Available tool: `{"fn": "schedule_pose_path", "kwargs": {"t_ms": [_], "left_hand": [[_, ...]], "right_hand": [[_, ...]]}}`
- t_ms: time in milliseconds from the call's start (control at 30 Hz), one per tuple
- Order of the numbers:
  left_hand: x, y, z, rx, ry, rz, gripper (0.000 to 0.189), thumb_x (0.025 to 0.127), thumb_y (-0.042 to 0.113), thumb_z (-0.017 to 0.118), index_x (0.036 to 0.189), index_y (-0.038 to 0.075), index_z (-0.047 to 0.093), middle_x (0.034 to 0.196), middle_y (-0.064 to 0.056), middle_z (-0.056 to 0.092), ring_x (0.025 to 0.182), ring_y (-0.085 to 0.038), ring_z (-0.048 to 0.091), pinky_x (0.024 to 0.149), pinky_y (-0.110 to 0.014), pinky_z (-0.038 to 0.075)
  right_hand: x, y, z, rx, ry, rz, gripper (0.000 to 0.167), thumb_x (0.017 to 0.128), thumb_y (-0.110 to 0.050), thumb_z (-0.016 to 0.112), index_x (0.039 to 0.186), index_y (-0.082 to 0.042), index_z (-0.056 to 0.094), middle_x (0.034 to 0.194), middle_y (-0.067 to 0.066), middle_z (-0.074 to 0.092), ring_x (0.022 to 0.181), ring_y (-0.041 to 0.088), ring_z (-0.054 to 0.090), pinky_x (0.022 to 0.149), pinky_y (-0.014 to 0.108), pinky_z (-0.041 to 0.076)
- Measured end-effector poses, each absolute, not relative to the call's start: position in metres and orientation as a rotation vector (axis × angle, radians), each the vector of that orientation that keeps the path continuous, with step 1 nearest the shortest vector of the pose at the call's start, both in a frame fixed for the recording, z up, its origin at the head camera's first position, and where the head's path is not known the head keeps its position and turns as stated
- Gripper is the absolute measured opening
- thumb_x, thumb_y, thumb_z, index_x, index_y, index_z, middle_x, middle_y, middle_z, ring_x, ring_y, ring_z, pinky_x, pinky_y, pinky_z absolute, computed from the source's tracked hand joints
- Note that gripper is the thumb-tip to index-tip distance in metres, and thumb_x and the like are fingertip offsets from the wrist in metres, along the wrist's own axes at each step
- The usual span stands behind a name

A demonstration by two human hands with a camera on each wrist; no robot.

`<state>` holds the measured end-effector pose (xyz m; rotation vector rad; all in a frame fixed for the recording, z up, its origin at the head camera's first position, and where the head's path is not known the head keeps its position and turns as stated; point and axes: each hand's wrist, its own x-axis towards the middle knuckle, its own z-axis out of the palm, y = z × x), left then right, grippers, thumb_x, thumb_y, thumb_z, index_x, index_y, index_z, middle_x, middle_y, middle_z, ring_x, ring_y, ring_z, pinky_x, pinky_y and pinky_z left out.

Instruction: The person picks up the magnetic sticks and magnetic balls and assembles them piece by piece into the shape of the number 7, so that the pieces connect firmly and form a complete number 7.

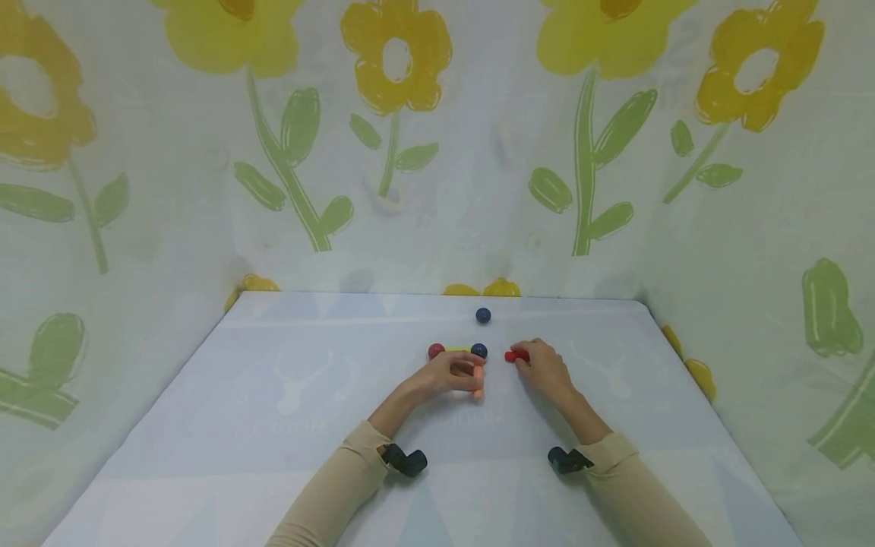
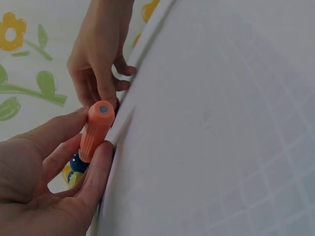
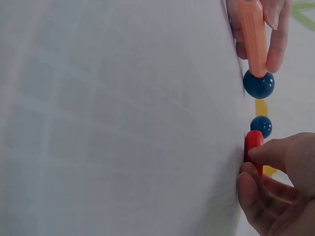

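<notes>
My left hand (image 1: pixel 447 374) pinches a ridged orange stick (image 2: pixel 97 129) with a small grey metal disc (image 2: pixel 103 109) in its end. The stick's far end meets a dark blue ball (image 3: pixel 258 84), seemingly touching it. From that ball a yellow stick (image 1: pixel 456 349) runs left to a red ball (image 1: pixel 436 350) on the table. To the right, apart from these, my right hand (image 1: pixel 544 370) holds a short red stick (image 3: pixel 254 140) between thumb and fingers, low at the tabletop. Part of the red stick is hidden by the fingers.
A second dark blue ball (image 1: pixel 483 315) lies farther back, near the table's rear edge. The pale patterned table (image 1: pixel 273 441) meets flower-printed cloth walls (image 1: pixel 465 190) at the back and sides. Black wrist cameras (image 1: pixel 405 460) sit at both sleeves.
</notes>
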<state>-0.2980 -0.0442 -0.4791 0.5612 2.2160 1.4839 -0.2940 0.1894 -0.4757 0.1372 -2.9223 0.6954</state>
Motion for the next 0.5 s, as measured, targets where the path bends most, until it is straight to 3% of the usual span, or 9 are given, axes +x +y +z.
{"fn": "schedule_pose_path", "kwargs": {"t_ms": [500], "left_hand": [[-0.2951,-0.0444,-0.4752,0.538,2.217,1.48,0.042,0.088,0.022,0.074,0.128,0.018,0.064,0.123,-0.006,0.064,0.101,-0.016,0.061,0.094,-0.036,0.051]], "right_hand": [[-0.289,0.1921,-0.4752,0.103,-2.933,0.696,0.027,0.089,-0.011,0.071,0.116,-0.008,0.067,0.105,0.014,0.066,0.091,0.025,0.062,0.087,0.043,0.056]]}}
